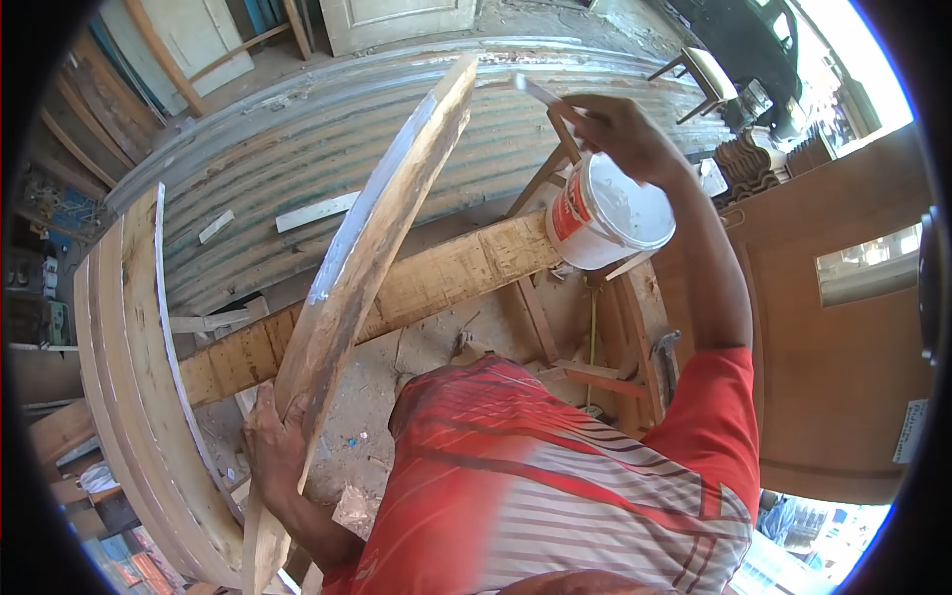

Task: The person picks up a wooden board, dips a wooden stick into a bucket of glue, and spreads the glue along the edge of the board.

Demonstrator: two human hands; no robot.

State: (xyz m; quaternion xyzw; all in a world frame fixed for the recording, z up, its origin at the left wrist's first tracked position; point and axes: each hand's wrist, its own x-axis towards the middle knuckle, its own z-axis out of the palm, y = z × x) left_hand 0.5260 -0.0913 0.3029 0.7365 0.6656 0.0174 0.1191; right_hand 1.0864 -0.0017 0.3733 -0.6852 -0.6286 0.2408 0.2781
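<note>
My left hand [275,436] is wrapped round the lower part of a long wooden plank [352,283], which stands tilted across a wooden beam [466,266]. A pale whitish coating covers the upper part of the plank's left edge. At the upper right my right hand [620,134] holds a thin tool with a pale, coated tip [535,90], raised off the plank. Below that hand a white bucket [623,213] with a red label stands on the beam's right end, with pale material inside.
Curved boards [129,367] stand at the left. Corrugated sheets [476,139] lie beyond the beam. A wooden door [803,367] is at the right, near a hammer [666,359] on a wooden support. A stool [706,74] stands at the upper right.
</note>
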